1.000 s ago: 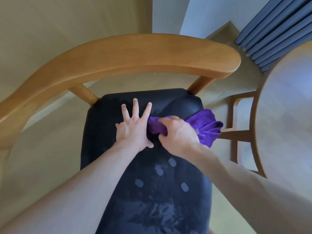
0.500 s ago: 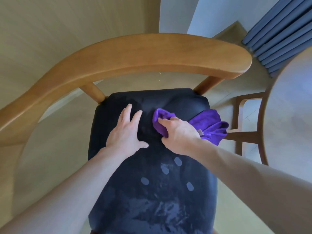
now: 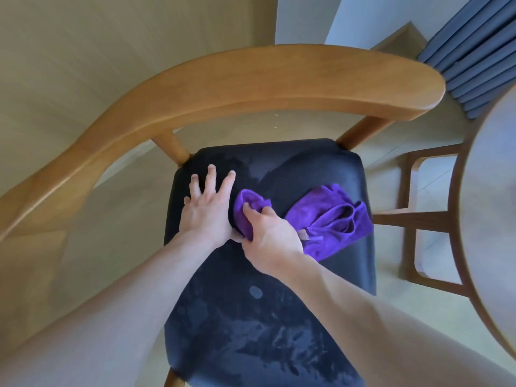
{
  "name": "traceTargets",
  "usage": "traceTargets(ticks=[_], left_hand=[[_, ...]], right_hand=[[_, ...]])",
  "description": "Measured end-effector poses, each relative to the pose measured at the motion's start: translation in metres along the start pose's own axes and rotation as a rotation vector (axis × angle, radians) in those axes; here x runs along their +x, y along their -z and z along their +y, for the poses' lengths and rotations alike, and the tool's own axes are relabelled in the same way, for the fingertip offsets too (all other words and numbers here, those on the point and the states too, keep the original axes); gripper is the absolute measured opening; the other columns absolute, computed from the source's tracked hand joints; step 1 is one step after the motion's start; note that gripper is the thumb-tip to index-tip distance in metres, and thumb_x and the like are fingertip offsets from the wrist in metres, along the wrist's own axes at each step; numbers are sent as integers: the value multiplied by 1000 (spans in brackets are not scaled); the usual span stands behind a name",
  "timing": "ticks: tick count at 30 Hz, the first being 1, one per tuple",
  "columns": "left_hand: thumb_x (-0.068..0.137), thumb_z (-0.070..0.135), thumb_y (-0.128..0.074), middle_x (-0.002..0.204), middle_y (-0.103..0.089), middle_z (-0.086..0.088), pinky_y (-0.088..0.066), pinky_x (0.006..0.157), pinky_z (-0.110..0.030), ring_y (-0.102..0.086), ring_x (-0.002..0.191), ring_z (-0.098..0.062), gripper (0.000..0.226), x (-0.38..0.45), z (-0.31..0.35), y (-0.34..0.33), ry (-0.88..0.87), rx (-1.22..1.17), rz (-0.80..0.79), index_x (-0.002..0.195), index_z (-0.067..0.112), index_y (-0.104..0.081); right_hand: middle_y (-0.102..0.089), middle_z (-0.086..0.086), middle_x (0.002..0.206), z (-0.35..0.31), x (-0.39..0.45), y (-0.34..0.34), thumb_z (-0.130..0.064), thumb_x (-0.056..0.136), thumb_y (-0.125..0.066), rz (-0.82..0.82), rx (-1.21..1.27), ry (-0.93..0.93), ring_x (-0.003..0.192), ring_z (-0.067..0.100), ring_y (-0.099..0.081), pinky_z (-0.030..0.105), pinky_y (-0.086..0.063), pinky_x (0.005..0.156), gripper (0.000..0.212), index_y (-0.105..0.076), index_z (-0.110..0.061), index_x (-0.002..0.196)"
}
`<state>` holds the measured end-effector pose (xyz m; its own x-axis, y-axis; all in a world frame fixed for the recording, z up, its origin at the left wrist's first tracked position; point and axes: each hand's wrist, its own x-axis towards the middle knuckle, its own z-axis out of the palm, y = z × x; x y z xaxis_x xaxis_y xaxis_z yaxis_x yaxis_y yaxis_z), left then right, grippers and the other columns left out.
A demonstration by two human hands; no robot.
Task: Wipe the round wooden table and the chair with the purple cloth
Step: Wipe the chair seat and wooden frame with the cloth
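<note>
A wooden chair with a curved backrest (image 3: 251,82) and a black padded seat (image 3: 315,163) fills the view. The purple cloth (image 3: 329,219) lies bunched on the seat's right half. My right hand (image 3: 268,236) grips the cloth's left end against the seat. My left hand (image 3: 208,208) rests flat on the seat just left of the cloth, fingers spread. Wet streaks and spots show on the near part of the seat. The round wooden table (image 3: 491,219) is at the right edge.
The table's wooden legs and crossbars (image 3: 410,216) stand right of the seat. Blue-grey curtains (image 3: 474,51) hang at the top right. Pale wood floor surrounds the chair.
Both hands have shifted left and toward the backrest on the seat. My right hand drags the cloth with it, so more of the cloth now lies spread on the seat.
</note>
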<state>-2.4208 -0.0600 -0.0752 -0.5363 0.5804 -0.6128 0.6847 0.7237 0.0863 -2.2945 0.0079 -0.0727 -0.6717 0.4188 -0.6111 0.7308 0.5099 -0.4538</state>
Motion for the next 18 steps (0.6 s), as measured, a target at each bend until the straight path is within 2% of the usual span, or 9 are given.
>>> traceTargets(ticks=[2, 4, 7, 8, 10, 11, 14, 16, 18], left_hand=[[57, 49, -97, 167, 18, 4, -39, 114, -57, 5, 156, -37, 143, -1, 0, 0, -8, -1, 1, 158, 41, 4], [57, 49, -98, 167, 18, 4, -38, 115, -57, 4, 156, -38, 145, 1, 0, 0, -9, 14, 8, 158, 41, 5], [55, 50, -98, 168, 17, 1, -38, 116, -57, 2, 156, -40, 146, 2, 1, -3, -11, 31, 17, 158, 39, 4], [54, 50, -98, 168, 16, 0, -38, 116, -57, 2, 156, -40, 146, 3, 1, -4, -15, 30, 17, 159, 38, 4], [54, 51, -99, 168, 16, 0, -37, 117, -58, 1, 155, -41, 147, 4, 1, -5, -19, 28, 17, 159, 38, 3], [54, 50, -99, 167, 16, 1, -37, 117, -58, 2, 155, -41, 147, 5, 1, -6, -17, 29, 16, 158, 38, 4], [60, 41, -96, 167, 16, 1, -34, 117, -61, 4, 155, -42, 139, 5, 1, -7, -14, -8, 23, 157, 37, 2], [68, 29, -92, 168, 14, 0, -33, 117, -64, 5, 155, -42, 128, 4, 0, -7, -17, -39, 36, 158, 37, -1], [67, 25, -93, 169, 15, 0, -31, 118, -63, 6, 156, -41, 130, 2, 1, -6, -4, -54, 23, 159, 37, -2]], right_hand=[[-57, 6, 125, 11, -7, 11, -31, 89, -58, 9, 24, 62, 108, 33, -61, 41, -54, 88, 52, -53, -33, 141], [-65, 3, 115, 27, 2, 36, -29, 84, -60, 227, 158, -7, 106, 27, -63, 34, -52, 88, 43, -65, -32, 126], [-66, 1, 102, 53, 34, 82, -25, 83, -61, 632, 435, -274, 96, 22, -60, 25, -40, 80, 29, -66, -24, 112], [-65, 3, 101, 54, 46, 89, -24, 84, -60, 666, 461, -347, 96, 25, -60, 26, -38, 79, 24, -65, -21, 107], [-63, 10, 106, 38, 59, 80, -21, 87, -57, 554, 374, -378, 100, 35, -61, 29, -39, 79, 20, -61, -16, 105], [-60, 14, 113, 24, 61, 66, -21, 88, -56, 469, 280, -339, 102, 39, -61, 32, -42, 80, 25, -59, -13, 112], [-50, 14, 124, -15, 42, 20, -22, 90, -56, 218, 43, -108, 99, 40, -61, 36, -43, 71, 46, -47, -15, 135], [-52, 8, 116, -19, 29, 8, -25, 90, -57, 90, -8, -7, 94, 36, -61, 36, -47, 69, 43, -52, -19, 132], [-57, 0, 105, -5, 15, 15, -29, 87, -60, 6, 44, 53, 96, 29, -61, 37, -51, 73, 30, -64, -24, 117]])
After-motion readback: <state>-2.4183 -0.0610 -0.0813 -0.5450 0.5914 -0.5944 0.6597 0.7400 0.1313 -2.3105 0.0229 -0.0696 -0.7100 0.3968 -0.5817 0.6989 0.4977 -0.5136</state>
